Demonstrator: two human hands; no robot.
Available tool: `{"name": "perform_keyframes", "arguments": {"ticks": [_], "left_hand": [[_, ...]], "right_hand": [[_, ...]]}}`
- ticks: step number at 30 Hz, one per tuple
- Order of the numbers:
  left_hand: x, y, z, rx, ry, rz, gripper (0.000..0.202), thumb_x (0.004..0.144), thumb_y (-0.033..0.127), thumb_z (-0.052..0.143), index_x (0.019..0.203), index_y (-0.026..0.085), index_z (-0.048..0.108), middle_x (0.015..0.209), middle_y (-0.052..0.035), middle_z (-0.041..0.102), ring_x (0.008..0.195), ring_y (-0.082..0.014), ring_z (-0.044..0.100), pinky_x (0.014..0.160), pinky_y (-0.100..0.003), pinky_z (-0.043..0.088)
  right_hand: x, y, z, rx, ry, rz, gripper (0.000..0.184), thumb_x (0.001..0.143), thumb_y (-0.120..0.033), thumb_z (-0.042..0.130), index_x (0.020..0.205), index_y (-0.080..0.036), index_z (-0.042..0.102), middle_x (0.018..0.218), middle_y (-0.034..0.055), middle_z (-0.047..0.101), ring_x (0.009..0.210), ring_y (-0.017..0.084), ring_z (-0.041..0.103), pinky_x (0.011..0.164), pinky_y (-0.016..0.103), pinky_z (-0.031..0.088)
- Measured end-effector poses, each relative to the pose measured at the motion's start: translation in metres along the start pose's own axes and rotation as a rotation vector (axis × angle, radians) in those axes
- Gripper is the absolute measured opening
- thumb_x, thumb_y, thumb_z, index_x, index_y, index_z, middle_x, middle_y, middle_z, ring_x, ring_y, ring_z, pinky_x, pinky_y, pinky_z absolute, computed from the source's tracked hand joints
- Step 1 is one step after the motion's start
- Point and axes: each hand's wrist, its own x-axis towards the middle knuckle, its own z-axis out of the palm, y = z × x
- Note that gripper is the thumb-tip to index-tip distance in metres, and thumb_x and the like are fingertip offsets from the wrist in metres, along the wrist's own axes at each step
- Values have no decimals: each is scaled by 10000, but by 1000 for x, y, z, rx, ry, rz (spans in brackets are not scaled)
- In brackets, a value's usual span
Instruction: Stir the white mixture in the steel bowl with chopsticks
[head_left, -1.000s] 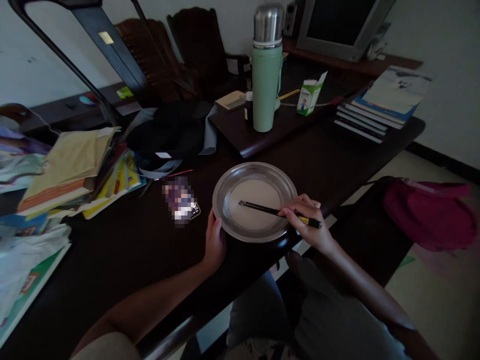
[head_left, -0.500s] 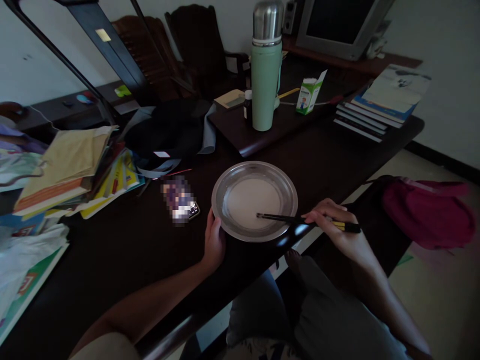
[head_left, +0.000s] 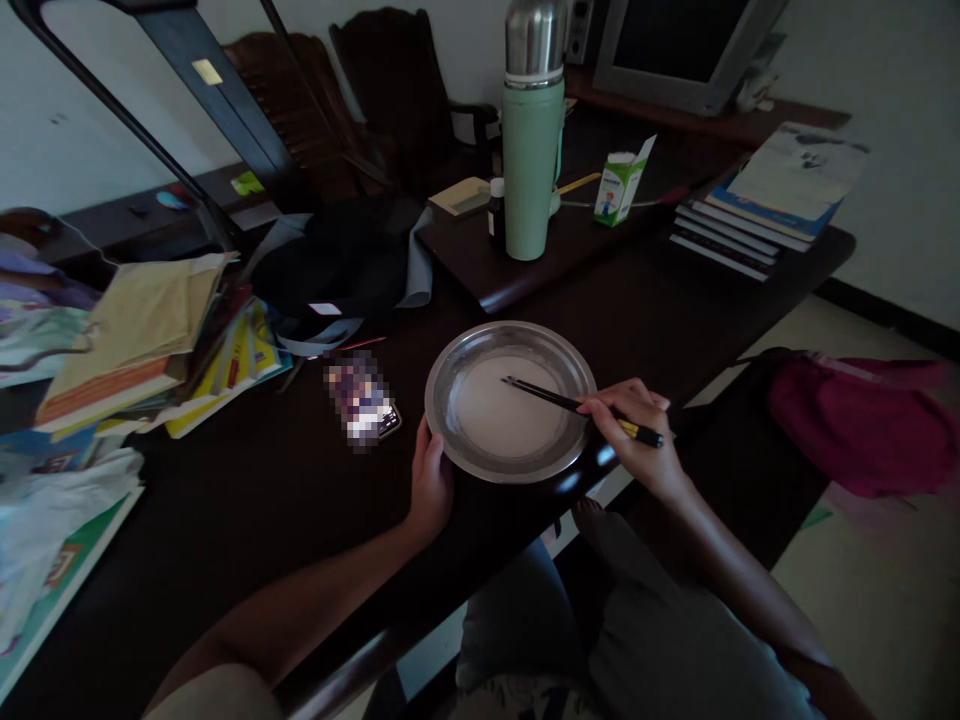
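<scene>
Fingers (head_left: 596, 408) of the right hand (head_left: 637, 440) were closed around a pair of black chopsticks (head_left: 545, 394), whose tips slanted leftward over a pale mixture (head_left: 491, 425); whether they dipped below its surface could not be told. The metal bowl (head_left: 517, 471) holding it sat on the bench (head_left: 300, 520), just left of those fingers. The left hand (head_left: 433, 490) had its fingers against the bowl's near-left side; whether they pinched or merely braced it was unclear. It looked like stirring, which probably called for a loose wrist, tips low, and slow circles reaching the wall farthest from the right fingers. Firm left fingers would likely have stopped skidding and spared the phone (head_left: 390, 422) beyond them a splash.
</scene>
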Motion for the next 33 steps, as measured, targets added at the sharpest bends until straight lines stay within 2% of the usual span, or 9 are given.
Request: {"name": "perform_keyframes", "arguments": {"ticks": [4, 7, 9, 14, 18, 21, 27, 30, 33], "left_hand": [[0, -1, 1, -11, 0, 7, 620, 879, 620, 802, 1402, 301, 707, 1411, -81, 763, 1420, -326, 657, 1248, -500, 491], [0, -3, 0, -3, 1, 11, 623, 888, 626, 796, 1410, 299, 705, 1422, -92, 759, 1420, -338, 658, 1243, -519, 497], [0, -3, -1, 15, -2, 17, 622, 896, 629, 788, 1416, 298, 703, 1434, -95, 755, 1424, -343, 656, 1243, -522, 497], [1, -3, -1, 21, -4, 21, 605, 892, 628, 791, 1403, 313, 709, 1448, -80, 750, 1449, -336, 636, 1257, -509, 482], [1, -3, -2, 39, -14, 20, 585, 910, 619, 774, 1406, 316, 709, 1436, -80, 756, 1446, -336, 639, 1257, -520, 481], [2, -3, -3, 34, -8, 24, 595, 907, 625, 776, 1410, 314, 710, 1451, -82, 749, 1444, -337, 641, 1254, -517, 484], [1, -3, -1, 0, 4, 16, 607, 874, 619, 809, 1387, 307, 723, 1440, -76, 756, 1419, -322, 659, 1236, -485, 503], [1, -3, 0, 0, 12, 27, 615, 875, 633, 806, 1386, 301, 728, 1430, -84, 761, 1394, -327, 677, 1209, -480, 530], [1, -4, -1, 22, -10, 30, 600, 908, 624, 774, 1410, 303, 714, 1432, -85, 760, 1411, -329, 668, 1212, -486, 531]], "right_hand": [[-5, 0, -31, 6, 54, 58, 316, 1021, -430, 665, 771, -313, 819, 804, 20, 806, 824, 245, 708, 818, 441, 460], [-10, -5, -50, 58, -12, 95, 338, 1020, -461, 682, 753, -302, 816, 786, 24, 789, 777, 233, 714, 780, 433, 478], [-11, -9, -53, 81, -70, 99, 374, 1030, -492, 674, 744, -297, 815, 786, 30, 785, 761, 228, 712, 774, 434, 482], [-9, -13, -23, 141, -220, 15, 386, 1041, -547, 650, 776, -327, 826, 785, 21, 809, 800, 235, 701, 809, 450, 491], [-1, -7, 8, 85, -144, -14, 375, 1056, -518, 616, 807, -334, 827, 843, 10, 837, 888, 252, 699, 907, 489, 456], [5, -2, 12, 32, -62, -3, 360, 1052, -496, 615, 818, -325, 830, 864, 19, 843, 901, 258, 704, 918, 493, 452], [1, -3, -27, -51, 64, 49, 384, 1031, -502, 646, 736, -306, 796, 790, 29, 801, 834, 253, 711, 838, 464, 468], [-3, -7, -50, -15, 3, 74, 384, 1021, -522, 666, 736, -306, 806, 779, 30, 793, 782, 242, 721, 784, 446, 491], [-7, -11, -59, 58, -122, 64, 380, 1023, -535, 671, 759, -311, 828, 772, 37, 790, 733, 231, 718, 720, 429, 505]]}}
